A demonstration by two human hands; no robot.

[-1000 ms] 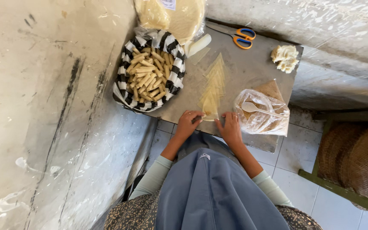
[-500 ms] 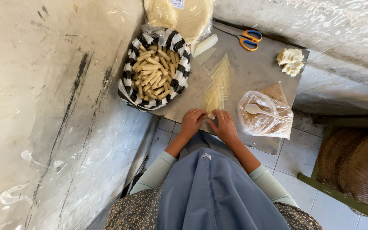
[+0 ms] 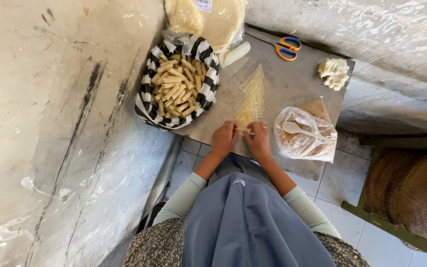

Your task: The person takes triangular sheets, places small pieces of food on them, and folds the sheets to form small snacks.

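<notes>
Both hands, the left hand [image 3: 224, 138] and the right hand [image 3: 259, 141], pinched the near end of the fanned row of pale wrapper strips [image 3: 252, 99] close to the near edge of the grey worktop [image 3: 292, 84], fingers curled onto the lowest strip. To the left, a striped black-and-white basket of rolled sticks [image 3: 176, 86] overhung the worktop's edge beside the wall, leaving bare room only between the strips and the scissors [image 3: 286, 48]. A clear plastic bag with a spoon [image 3: 303, 133] lay just right of the hands, and a bagged stack of round sheets with a white label [image 3: 208, 17] sat at the far edge.

Home kitchen — pastry sheets [image 3: 253, 99], rolled snacks [image 3: 175, 86]
</notes>
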